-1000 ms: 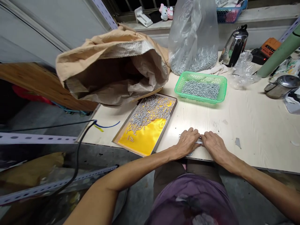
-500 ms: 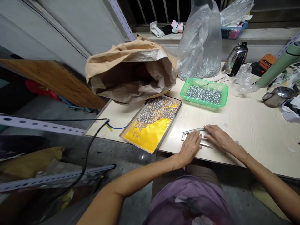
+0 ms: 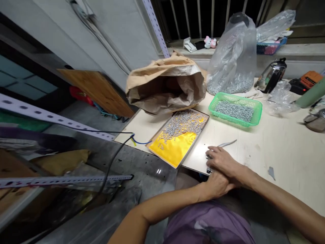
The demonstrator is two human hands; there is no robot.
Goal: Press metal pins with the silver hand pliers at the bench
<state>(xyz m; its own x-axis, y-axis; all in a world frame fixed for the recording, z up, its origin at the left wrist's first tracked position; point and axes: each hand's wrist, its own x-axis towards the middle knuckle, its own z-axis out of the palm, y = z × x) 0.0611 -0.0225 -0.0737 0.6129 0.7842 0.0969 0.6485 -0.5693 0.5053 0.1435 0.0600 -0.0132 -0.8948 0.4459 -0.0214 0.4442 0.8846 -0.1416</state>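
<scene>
From my remote view, the metal piece [image 3: 228,143] lies at the desk's front edge, right of the shallow tray [image 3: 181,162]; its pale strip points toward the back right. The right hand [image 3: 223,162] is laid over the piece, fingers slightly parted, wrist crossing above the left hand [image 3: 217,184]. I cannot tell whether either grip is closed, or on what.

Handling, in my judgement: brace the body against the desk [image 3: 243,152] with one hand, move the strip with the other, and clear fingertips from any pivot. The edge is close, so pressure should go downward and inward, lest the piece tip off. Elbows should clear the tray, whose loose metal pins [image 3: 181,123] could spill.

Further out, the green basket [image 3: 235,120] stands behind, toward the back edge, beside the clear bag [image 3: 232,64].

Not verified: most of the piece, the left fingers and both palms are hidden. The paper sack's interior is dark; the cup [image 3: 315,121] is cut off at right.
</scene>
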